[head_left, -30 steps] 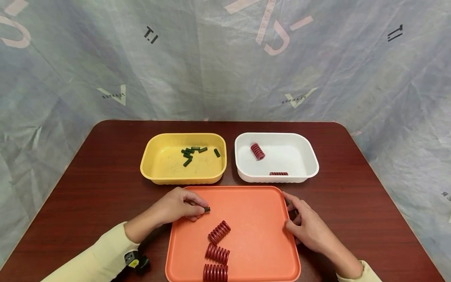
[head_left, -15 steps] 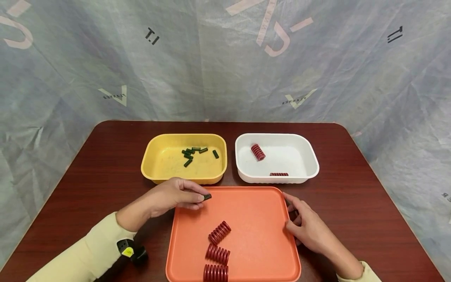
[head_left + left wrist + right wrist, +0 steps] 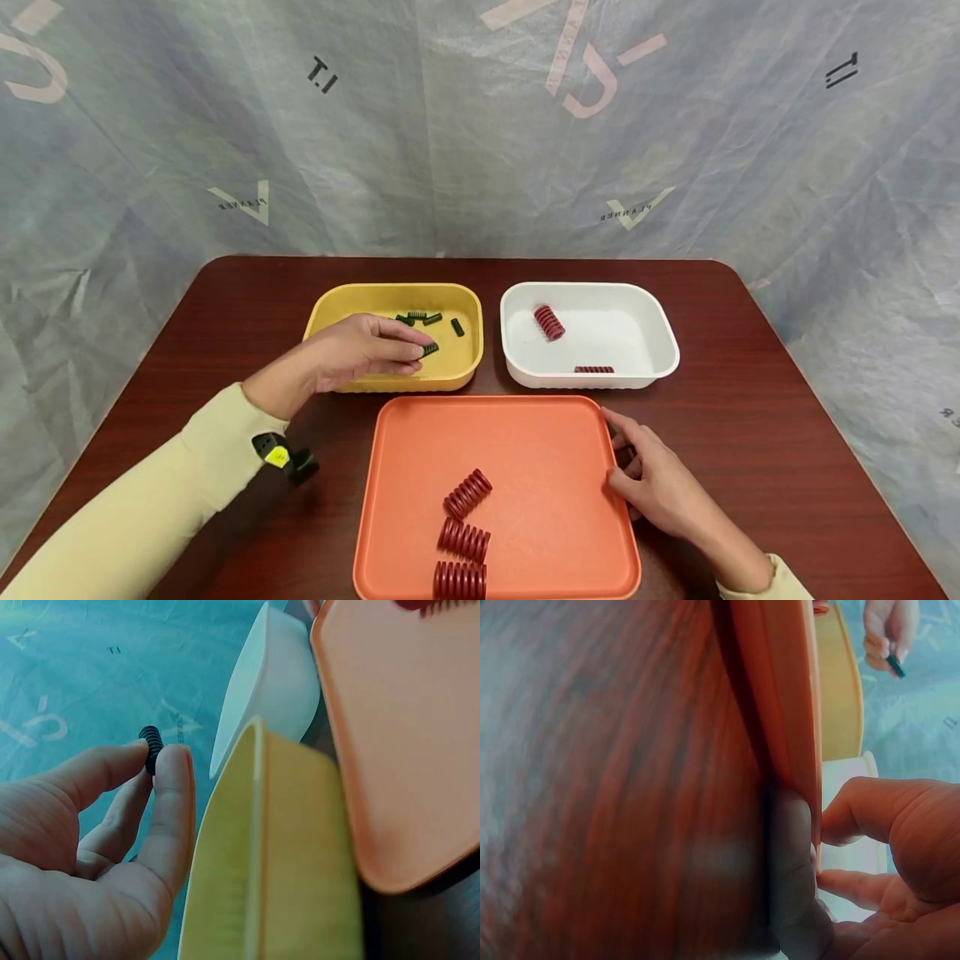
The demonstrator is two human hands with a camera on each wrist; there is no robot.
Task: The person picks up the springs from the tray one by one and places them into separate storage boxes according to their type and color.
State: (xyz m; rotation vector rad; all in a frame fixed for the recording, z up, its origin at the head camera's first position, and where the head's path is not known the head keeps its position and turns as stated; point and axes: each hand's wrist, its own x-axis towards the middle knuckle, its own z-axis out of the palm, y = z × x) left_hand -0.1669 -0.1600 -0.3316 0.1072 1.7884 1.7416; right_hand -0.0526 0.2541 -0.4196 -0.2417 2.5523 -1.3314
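Between thumb and fingertips my left hand (image 3: 367, 352) pinches a small dark green coil spring (image 3: 430, 349). It is over the yellow bin (image 3: 453, 379), above the bin's rim in the left wrist view, where the spring (image 3: 151, 748) tilts slightly. Several similar green springs (image 3: 457, 327) lie in that bin, some hidden behind the hand. My right hand (image 3: 656, 475) grips the right rim of the orange tray (image 3: 555, 467), with the thumb (image 3: 855, 810) on one side and a finger (image 3: 791, 855) on the other. Three larger red springs (image 3: 464, 540) lie in a column on the tray.
A white bin (image 3: 615, 333) stands right of the yellow one, holding two red springs (image 3: 549, 322). Both bins sit just beyond the tray on a dark reddish wooden table (image 3: 750, 400). A grey printed sheet (image 3: 450, 150) hangs behind the table.
My left hand has lifted the green spring off the tray's upper left and carried it forward over the yellow bin. The right hand has stayed at the tray's rim.
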